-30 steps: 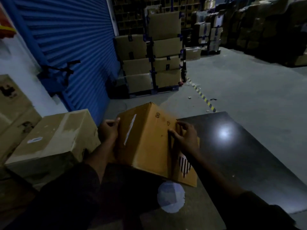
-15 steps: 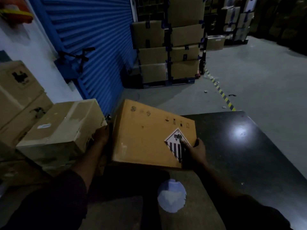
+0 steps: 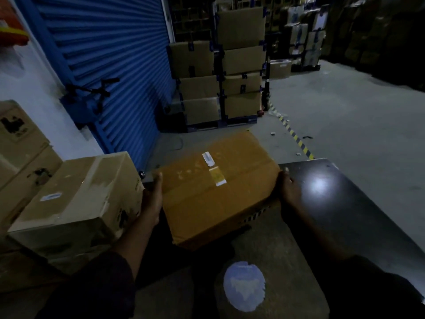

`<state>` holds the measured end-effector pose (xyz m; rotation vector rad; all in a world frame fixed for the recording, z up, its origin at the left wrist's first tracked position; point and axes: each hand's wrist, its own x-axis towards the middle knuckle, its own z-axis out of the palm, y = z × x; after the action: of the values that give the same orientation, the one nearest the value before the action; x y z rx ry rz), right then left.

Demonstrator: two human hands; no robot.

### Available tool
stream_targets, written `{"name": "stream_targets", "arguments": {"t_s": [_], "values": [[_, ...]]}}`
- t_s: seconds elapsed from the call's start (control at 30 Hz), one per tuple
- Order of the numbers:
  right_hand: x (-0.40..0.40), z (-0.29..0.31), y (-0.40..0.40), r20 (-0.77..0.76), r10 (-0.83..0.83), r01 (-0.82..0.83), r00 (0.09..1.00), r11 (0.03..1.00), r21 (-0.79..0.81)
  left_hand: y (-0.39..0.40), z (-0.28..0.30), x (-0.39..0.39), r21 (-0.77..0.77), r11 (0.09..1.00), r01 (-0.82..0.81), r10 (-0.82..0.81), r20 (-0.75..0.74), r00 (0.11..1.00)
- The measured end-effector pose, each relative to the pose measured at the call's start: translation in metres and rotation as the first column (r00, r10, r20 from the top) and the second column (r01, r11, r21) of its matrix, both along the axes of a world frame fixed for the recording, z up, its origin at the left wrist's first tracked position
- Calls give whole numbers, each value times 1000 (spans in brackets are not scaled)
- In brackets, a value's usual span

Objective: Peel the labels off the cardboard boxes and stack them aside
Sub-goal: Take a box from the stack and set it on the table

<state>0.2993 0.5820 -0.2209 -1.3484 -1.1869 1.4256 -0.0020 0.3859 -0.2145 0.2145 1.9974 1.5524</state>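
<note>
I have the orange-brown cardboard box (image 3: 218, 189) just below the middle of my view, held between both hands with its broad taped face turned up and its near corner tipped down toward me. My left hand (image 3: 153, 199) lies flat against the box's left side at about 9 o'clock from its centre, fingers straight and together, pointing away from me, thumb on the top edge. My right hand (image 3: 288, 192) presses the right side at about 3 o'clock; I see its back and the thumb tip at the top corner, but I cannot tell how its fingers lie, since the box hides them. On the top face, toward 12 o'clock, a small white label (image 3: 208, 158) sits in line with a yellowish strip of tape (image 3: 217, 177) just nearer me. A striped black-and-white marking (image 3: 256, 215) shows on the lower right side, at about 4 o'clock. The box's right part hangs over a dark glossy table (image 3: 345, 203) with a glare spot on it. At 9 o'clock, just beside my left hand, stands a paler cardboard box (image 3: 78, 194) bearing its own small white sticker (image 3: 51, 196). At 12 o'clock, well apart, a pallet of stacked cartons (image 3: 220, 72) stands beside a blue roller shutter (image 3: 110, 54).
</note>
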Motion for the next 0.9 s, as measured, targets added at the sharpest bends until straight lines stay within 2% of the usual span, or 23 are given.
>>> {"name": "stream_targets", "arguments": {"t_s": [0.03,0.1,0.17,0.33,0.4,0.5,0.6,0.67,0.73,0.8,0.87,0.9], "values": [[-1,1,0,39,-38,38,998,999,-1,2,-12,-11,-83,997,-13,6,-86,996],[0,-2,0,125,-51,54,991,998,-14,4,-20,-12,-245,969,42,-97,-219,971],[0,-8,-2,126,-6,6,992,1000,5,0,-9,12,-291,948,129,-209,-263,942],[4,-70,18,159,90,-90,983,996,-7,-9,-32,28,-287,948,136,-186,-156,970],[3,-61,-3,152,116,-114,982,993,-23,-15,-41,34,-303,942,142,-185,-117,976],[-2,-51,-36,162,185,-198,969,978,69,-21,-53,54,-317,935,161,-190,-62,980],[-11,-54,-48,290,214,-264,933,954,144,-28,-65,76,-331,923,196,-235,-82,969],[-12,-59,-46,449,218,-326,867,928,179,-35,-75,85,-370,899,233,-314,-177,933],[-9,-56,-46,625,206,-421,753,881,217,-39,-81,91,-430,848,311,-437,-233,869],[-4,-55,-44,714,205,-485,669,849,210,-39,-78,98,-459,760,461,-578,-153,801],[-3,-58,-40,818,205,-576,538,797,179,-37,-72,106,-437,669,601,-679,-31,734],[-4,-58,-39,832,191,-590,521,784,190,-36,-71,109,-418,632,652,-714,13,700]]}}
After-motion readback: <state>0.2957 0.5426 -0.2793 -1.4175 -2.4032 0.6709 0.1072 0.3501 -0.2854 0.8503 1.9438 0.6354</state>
